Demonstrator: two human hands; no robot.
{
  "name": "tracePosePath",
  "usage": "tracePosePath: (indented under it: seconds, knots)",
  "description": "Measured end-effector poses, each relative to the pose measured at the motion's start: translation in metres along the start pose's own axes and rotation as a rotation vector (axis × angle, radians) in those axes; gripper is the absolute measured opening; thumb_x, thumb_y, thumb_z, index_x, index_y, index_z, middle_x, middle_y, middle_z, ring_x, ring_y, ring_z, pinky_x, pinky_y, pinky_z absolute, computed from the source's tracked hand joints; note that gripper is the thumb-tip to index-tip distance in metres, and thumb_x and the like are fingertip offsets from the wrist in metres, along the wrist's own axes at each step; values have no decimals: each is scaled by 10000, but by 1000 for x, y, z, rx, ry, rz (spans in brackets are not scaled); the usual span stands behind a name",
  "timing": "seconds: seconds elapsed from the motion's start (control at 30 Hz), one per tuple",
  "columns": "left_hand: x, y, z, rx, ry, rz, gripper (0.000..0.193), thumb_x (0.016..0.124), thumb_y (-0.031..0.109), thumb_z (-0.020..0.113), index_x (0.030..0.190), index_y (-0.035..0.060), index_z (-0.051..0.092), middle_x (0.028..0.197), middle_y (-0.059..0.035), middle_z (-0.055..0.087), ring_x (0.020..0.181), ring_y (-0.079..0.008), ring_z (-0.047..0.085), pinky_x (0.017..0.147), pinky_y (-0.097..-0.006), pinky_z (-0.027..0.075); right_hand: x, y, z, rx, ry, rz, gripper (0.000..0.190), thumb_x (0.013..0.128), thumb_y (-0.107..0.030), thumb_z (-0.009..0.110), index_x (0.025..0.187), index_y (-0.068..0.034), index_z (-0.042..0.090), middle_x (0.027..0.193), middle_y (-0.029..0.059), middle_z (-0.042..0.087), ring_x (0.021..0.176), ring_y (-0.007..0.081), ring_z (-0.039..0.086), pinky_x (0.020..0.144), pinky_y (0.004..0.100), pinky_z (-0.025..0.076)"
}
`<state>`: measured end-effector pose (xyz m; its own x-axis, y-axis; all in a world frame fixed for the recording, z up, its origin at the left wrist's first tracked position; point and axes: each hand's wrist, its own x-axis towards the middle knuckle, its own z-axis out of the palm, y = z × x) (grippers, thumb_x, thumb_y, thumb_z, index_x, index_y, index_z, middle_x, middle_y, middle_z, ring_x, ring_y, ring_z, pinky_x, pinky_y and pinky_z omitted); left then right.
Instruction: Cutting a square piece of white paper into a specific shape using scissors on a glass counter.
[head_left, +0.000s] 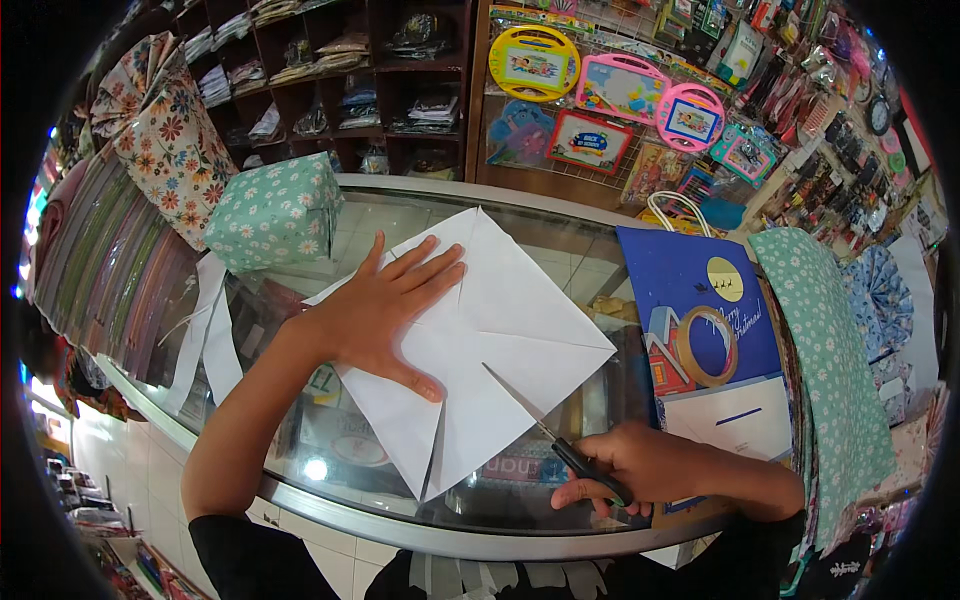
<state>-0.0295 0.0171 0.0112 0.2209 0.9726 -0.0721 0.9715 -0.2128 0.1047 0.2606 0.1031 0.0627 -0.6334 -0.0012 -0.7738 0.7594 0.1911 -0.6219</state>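
Note:
A white sheet of paper (525, 315) lies turned cornerwise on the glass countertop, with crease lines meeting near its middle. A slit runs up from its lower corner to near my left thumb. Spread flat on the sheet's left half is my left hand (382, 315), fingers apart and pressing down. My right hand (630, 472) grips black-handled scissors (559, 444) at the sheet's lower right edge. Their blades point up and left toward the middle of the paper; whether the lower blade is under the sheet I cannot tell.
A daisy-patterned green wrapped box (274, 210) stands behind the left hand, near a floral wrapped parcel (176, 150) and paper strips (214, 337). At right, a tape roll (686, 345) rests on a blue gift bag (652, 262) beside green wrapping paper (832, 375). The counter's metal edge (450, 540) is close to me.

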Motion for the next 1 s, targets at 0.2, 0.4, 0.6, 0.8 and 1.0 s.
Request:
tracePosePath:
  seconds: [0.2,0.4,0.6,0.8,1.0]
  knots:
    - [0,0,1,10,-6,-4,1330,462,792,657,1440,46,153,1509,-131,126,1401,-316,54,1089,-586,-46,0,-3,1,45,13,17,314,903,-340,580,952,-31,606,626,2,564,452,90,517,424,240,425]
    - [0,0,1,21,8,0,1327,459,786,664,1439,46,158,1509,-129,128,1400,-318,60,1088,-592,-34,5,-6,-1,28,9,75,319,878,-357,614,968,-52,601,634,8,606,459,53,507,432,209,407]
    - [0,0,0,-1,11,-1,1321,467,780,668,1439,46,156,1509,-127,132,1400,-319,66,1087,-596,-25,5,-6,-3,14,-9,16,296,911,-315,572,1030,-46,606,632,-2,600,462,45,500,434,203,402]
    - [-1,0,0,-33,2,-26,1352,450,769,689,1440,35,131,1506,-147,126,1397,-335,67,1090,-590,-22,5,-3,-2,23,-4,-17,303,913,-316,569,1039,-43,605,628,-4,595,472,37,509,434,199,406]
    - [-3,3,-1,-14,16,-94,1399,412,775,698,1437,19,118,1503,-164,122,1390,-368,55,1093,-578,-33,7,-16,-4,-10,10,79,290,899,-314,592,1031,-56,614,625,0,597,464,37,501,429,197,401]
